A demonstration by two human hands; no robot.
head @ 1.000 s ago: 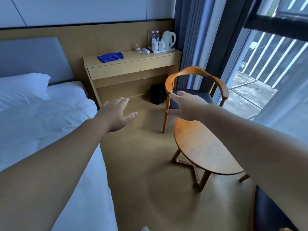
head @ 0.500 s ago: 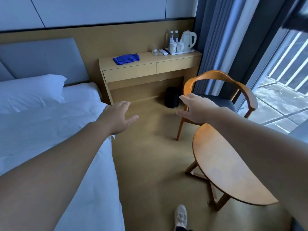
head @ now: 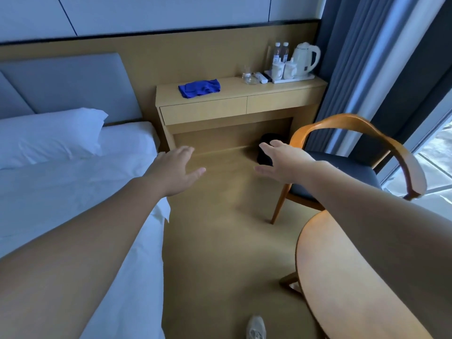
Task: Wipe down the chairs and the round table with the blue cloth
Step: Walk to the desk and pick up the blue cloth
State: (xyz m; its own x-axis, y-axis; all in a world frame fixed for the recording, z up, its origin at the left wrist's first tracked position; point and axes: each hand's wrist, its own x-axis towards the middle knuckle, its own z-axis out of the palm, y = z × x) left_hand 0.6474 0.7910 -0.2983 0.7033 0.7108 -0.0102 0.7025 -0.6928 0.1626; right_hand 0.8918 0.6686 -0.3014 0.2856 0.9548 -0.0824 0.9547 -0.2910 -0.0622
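Blue cloth [head: 199, 88] on desk [head: 281, 88], beyond outstretched hands [head: 175, 171] [head: 281, 165]

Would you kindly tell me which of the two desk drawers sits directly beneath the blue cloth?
The left drawer, nearer the bed: the blue cloth lies on the desk above it, whereas the right drawer sits below the kettle.

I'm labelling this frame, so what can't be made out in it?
Head view:
- round table: right side hidden by the right arm, lower end cut off by the bottom edge.
- chair: part of the seat is behind the same arm.
- black bin: partly behind the right hand.
- small items beside the glass: too small to identify.
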